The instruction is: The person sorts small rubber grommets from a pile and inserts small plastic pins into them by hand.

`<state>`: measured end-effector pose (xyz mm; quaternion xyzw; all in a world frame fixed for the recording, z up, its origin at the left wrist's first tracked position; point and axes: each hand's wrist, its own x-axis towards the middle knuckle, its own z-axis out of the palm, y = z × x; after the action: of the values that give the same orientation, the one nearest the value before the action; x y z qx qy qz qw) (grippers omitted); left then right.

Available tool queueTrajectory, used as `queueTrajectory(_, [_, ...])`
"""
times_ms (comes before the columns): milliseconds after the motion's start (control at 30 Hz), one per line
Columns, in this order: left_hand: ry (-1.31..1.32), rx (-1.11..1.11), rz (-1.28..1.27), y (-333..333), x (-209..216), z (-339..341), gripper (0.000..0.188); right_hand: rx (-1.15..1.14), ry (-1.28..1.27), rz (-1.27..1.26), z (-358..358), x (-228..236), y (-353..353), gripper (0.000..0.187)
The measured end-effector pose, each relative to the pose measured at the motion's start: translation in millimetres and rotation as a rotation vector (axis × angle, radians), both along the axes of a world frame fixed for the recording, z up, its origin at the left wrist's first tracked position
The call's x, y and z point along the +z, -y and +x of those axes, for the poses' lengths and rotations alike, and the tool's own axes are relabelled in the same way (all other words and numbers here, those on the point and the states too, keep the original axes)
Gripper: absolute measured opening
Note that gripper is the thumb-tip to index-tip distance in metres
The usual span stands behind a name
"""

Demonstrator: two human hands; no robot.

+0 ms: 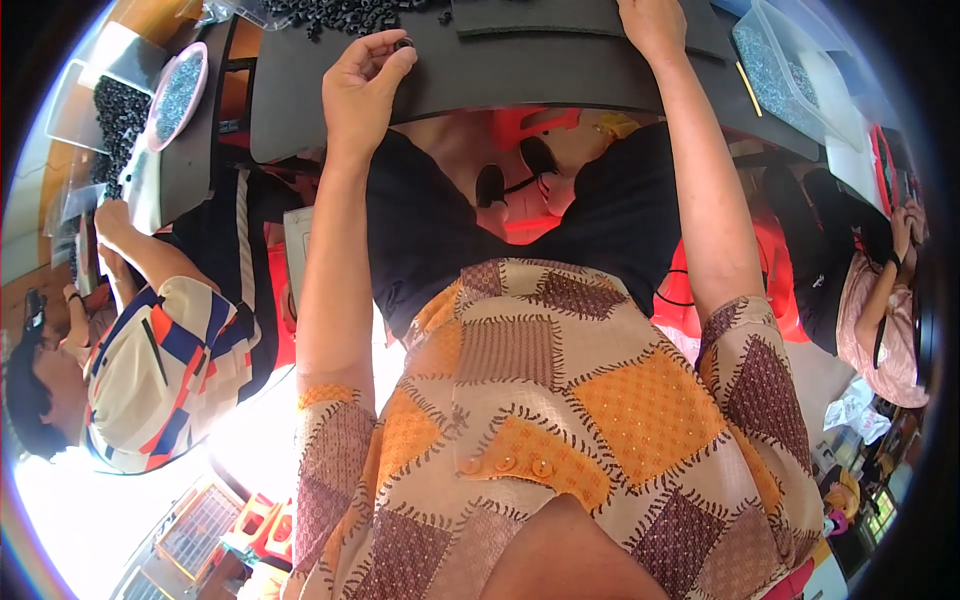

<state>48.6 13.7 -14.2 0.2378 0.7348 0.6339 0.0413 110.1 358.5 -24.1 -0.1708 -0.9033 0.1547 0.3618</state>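
Observation:
Over the dark table, my left hand pinches a small black round part between thumb and fingertips. A loose heap of similar small black parts lies just beyond it, at the far edge of the view. My right hand is at the top of the picture, above a flat dark board that lies on the table. The frame cuts off its fingertips, so whatever they touch is out of sight.
To the right sit a yellow stick and a clear bin with small bluish pieces. Leftward, a pink-rimmed bowl of bluish pieces stands beside more black parts. A co-worker sits at left, another person at right.

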Motion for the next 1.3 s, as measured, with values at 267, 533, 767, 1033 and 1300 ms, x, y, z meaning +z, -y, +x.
queueTrajectory(267, [0.008,-0.012,0.052,0.5,-2.4,0.4,0.025,0.054,-0.014,0.006,3.6,0.7,-0.3,0.013])
queueTrajectory(533, [-0.001,-0.007,0.024,-1.0,-1.3,0.7,0.026,0.041,-0.016,-0.013,-0.6,1.8,-0.1,0.013])
queueTrajectory(767, [-0.009,0.008,0.047,-4.7,-1.4,4.3,0.025,0.024,-0.005,-0.047,3.7,4.7,2.3,0.012])
queueTrajectory(1033, [-0.037,0.007,0.033,-5.9,-1.4,4.8,0.025,0.041,-0.021,-0.046,7.1,6.0,2.0,0.012])
queueTrajectory(1300, [-0.039,0.014,0.01,-5.7,-3.3,4.1,0.024,0.068,-0.137,-0.018,4.2,-0.2,-5.2,0.013])
